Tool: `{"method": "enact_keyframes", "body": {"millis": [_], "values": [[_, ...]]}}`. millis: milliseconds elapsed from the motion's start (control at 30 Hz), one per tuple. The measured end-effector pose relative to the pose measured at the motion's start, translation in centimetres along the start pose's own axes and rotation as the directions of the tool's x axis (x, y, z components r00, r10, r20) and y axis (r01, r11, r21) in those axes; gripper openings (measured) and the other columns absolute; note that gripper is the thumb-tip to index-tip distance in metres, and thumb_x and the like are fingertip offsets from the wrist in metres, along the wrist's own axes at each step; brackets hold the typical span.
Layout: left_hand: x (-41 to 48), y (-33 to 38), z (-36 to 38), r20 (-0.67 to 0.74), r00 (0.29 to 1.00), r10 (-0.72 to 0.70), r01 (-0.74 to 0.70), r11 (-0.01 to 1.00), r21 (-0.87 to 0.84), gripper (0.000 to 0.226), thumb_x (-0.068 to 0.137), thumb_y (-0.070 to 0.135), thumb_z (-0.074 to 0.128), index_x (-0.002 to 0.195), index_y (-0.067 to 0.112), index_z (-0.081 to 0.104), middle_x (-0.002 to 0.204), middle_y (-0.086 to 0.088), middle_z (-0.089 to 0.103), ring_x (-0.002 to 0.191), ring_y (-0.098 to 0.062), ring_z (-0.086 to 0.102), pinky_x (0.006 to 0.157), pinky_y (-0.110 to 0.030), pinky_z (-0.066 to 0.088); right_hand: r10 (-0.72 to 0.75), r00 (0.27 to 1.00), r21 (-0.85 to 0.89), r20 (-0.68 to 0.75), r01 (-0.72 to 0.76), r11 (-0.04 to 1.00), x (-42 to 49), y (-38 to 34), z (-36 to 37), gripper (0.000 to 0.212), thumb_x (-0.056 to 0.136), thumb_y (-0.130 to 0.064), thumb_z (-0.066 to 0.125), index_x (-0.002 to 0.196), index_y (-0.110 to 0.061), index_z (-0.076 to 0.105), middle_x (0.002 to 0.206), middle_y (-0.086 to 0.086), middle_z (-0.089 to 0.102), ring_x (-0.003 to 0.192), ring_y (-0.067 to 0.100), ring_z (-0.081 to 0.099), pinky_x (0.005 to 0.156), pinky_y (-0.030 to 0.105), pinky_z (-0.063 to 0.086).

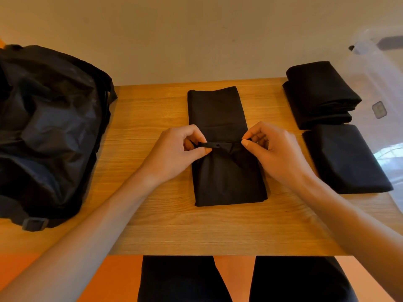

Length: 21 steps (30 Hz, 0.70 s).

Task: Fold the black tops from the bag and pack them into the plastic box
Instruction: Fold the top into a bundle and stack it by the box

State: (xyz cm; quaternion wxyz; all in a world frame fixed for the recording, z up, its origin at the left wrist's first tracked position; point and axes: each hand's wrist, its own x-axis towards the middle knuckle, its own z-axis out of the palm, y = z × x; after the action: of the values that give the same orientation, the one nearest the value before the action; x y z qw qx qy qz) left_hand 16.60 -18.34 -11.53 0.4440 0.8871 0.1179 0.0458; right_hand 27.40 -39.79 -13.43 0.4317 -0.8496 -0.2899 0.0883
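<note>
four black tops (224, 184), one bag (48, 127), one plastic box (379, 83)

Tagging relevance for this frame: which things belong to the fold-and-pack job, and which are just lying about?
Job: half-folded black top, pinched by left hand and right hand; stack of folded tops; single folded top; black bag; clear plastic box.
Just there: wooden table; beige wall; orange floor.
</note>
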Motion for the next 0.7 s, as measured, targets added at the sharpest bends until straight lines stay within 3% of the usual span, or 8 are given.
{"method": "enact_keyframes", "body": {"millis": [200,300,433,633,700], "values": [[0.6,0.1,0.2,-0.054,0.998,-0.021,0.025,0.997,0.078,0.014,0.085,0.025,0.081,0.095,0.022,0.072,0.098,0.01,0.062,0.072,-0.002,0.057,0.063,-0.014,0.047,-0.017,0.999,-0.022,-0.029,0.017,1.0,0.0,0.3,0.3,0.014,0.095,-0.021,0.069,0.106,-0.028,0.065,0.1,-0.012,0.061,0.087,0.001,0.059,0.073,0.014,0.051],[0.9,-0.2,-0.7,-0.028,1.0,0.002,0.0,0.997,0.075,0.018,0.079,0.024,0.085,0.092,0.021,0.073,0.101,0.008,0.059,0.078,-0.006,0.059,0.069,-0.015,0.051,-0.111,0.986,-0.15,-0.121,0.093,0.984,-1.1,0.0,0.3,0.014,0.093,-0.029,0.069,0.106,-0.025,0.066,0.103,-0.011,0.055,0.091,0.002,0.052,0.078,0.017,0.044],[1.0,-0.4,-0.9,0.048,0.997,0.051,-0.055,0.996,0.071,0.012,0.079,0.018,0.085,0.087,0.019,0.075,0.093,0.005,0.063,0.076,-0.002,0.058,0.067,-0.013,0.048,-0.205,0.979,-0.28,-0.007,0.195,0.94,-2.9,-0.5,0.8,0.025,0.088,-0.047,0.065,0.099,-0.026,0.07,0.099,-0.009,0.055,0.098,0.009,0.05,0.086,0.028,0.041],[2.3,-0.5,-2.1,0.2,0.978,0.066,-0.064,0.998,-0.017,0.006,0.084,0.013,0.08,0.088,0.017,0.078,0.088,-0.001,0.074,0.079,-0.016,0.068,0.073,-0.028,0.054,-0.17,0.984,-0.219,0.053,0.178,0.959,-3.5,-0.2,1.3,0.018,0.086,-0.042,0.064,0.096,-0.029,0.069,0.094,-0.015,0.052,0.091,0.003,0.047,0.083,0.016,0.036],[2.7,-0.4,-2.5,0.243,0.968,0.059,-0.058,0.998,-0.013,0.006,0.085,0.014,0.078,0.089,0.018,0.078,0.088,0.003,0.076,0.082,-0.011,0.069,0.074,-0.022,0.055,-0.163,0.985,-0.209,0.054,0.17,0.963,-3.5,-0.2,1.4,0.015,0.086,-0.04,0.064,0.096,-0.029,0.069,0.094,-0.016,0.051,0.09,0.002,0.047,0.082,0.016,0.036]]}}
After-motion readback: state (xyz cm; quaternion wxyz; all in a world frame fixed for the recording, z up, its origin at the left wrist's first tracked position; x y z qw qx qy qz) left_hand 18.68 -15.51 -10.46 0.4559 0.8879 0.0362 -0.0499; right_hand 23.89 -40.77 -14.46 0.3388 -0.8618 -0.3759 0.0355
